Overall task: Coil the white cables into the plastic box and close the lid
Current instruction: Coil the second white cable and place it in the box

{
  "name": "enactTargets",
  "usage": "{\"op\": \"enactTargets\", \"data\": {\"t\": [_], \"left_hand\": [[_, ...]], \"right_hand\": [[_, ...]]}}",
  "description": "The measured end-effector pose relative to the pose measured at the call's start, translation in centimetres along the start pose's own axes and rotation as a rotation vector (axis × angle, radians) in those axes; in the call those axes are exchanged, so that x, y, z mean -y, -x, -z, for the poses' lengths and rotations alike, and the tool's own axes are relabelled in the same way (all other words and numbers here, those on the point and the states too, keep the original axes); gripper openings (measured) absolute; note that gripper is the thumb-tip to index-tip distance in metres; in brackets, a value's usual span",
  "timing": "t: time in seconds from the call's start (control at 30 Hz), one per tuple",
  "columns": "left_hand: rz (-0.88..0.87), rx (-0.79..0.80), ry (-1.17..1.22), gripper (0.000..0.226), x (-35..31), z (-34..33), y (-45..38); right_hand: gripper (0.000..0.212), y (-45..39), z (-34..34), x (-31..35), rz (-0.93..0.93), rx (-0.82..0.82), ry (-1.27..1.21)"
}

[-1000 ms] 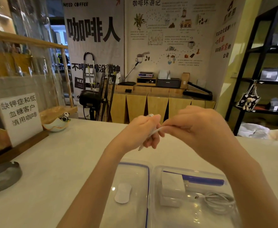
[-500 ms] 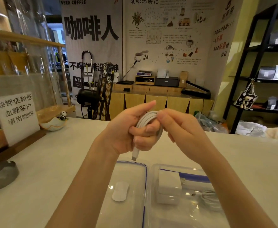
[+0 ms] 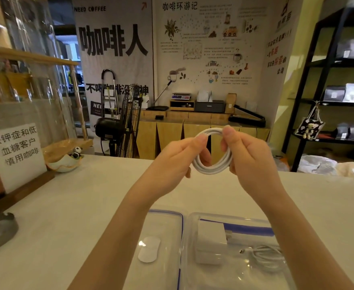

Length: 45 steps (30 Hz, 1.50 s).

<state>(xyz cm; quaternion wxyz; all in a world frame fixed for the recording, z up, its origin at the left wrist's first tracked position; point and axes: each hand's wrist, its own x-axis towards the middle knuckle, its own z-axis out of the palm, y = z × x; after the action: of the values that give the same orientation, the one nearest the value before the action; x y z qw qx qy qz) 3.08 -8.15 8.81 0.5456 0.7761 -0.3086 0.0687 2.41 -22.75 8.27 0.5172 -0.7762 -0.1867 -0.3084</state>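
Head view: the white cable (image 3: 212,155) is wound into a neat ring of several turns and held in the air above the plastic box (image 3: 230,218), well clear of it. The left hand (image 3: 178,158) pinches the ring's left side between thumb and fingertips, closed on the strands; the right hand (image 3: 249,155) does the same on the right side, thumb on top and fingers curled behind. Gripping both sides at once probably keeps the turns stacked so the springy cable cannot unwind before it goes down. No loose end shows clearly, so the winding looks finished, though a plug may be hidden behind a hand.

Directly below the ring, the box sits open on the pale table (image 3: 71,206), its clear walls and a blue strip along the far edge visible. Inside, toward the box's left end, lies a white charger block (image 3: 210,243); to the right of it rests a second, thinner white cable (image 3: 268,256), already coiled, with its metal tip pointing toward the block. Free floor remains in the near part of the box, judging by what shows.

Just beside the box on its left, touching or nearly so, the clear lid (image 3: 165,227) lies flat with a blue seal around its rim and a white oval patch at its middle. It is not yet on.
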Motion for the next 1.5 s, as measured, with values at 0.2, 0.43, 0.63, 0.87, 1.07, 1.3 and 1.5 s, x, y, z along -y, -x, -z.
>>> {"op": "enactTargets", "data": {"t": [0.2,0.43,0.63,0.87,1.07,1.3,1.5], "left_hand": [[-0.065,-0.003,0.045,0.039,0.4,-0.1,0.0],[-0.07,-0.082,-0.276,0.029,0.7,-0.6,0.1],[-0.036,-0.043,-0.577,0.032,0.7,-1.1,0.2],[-0.024,-0.04,-0.609,0.033,1.1,-1.5,-0.2],[0.156,0.066,-0.144,0.032,1.2,0.0,-0.3],[0.23,0.132,0.16,0.036,0.5,0.9,-0.3],[0.173,0.085,0.208,0.034,0.4,0.9,-0.1]], "right_hand": [[0.037,0.2,-0.4,0.3,0.071,-0.088,0.119],[0.035,-0.1,0.8,0.3,0.1,0.023,0.305],[0.041,0.2,1.5,0.9,0.026,-0.087,0.439],[0.029,-0.6,0.9,2.9,-0.337,0.09,-0.205],[0.015,1.1,0.1,3.1,-0.058,0.314,0.103],[0.019,0.4,-0.5,1.3,0.14,0.02,0.125],[0.013,0.5,-0.7,0.6,0.271,-0.369,0.347]]}}
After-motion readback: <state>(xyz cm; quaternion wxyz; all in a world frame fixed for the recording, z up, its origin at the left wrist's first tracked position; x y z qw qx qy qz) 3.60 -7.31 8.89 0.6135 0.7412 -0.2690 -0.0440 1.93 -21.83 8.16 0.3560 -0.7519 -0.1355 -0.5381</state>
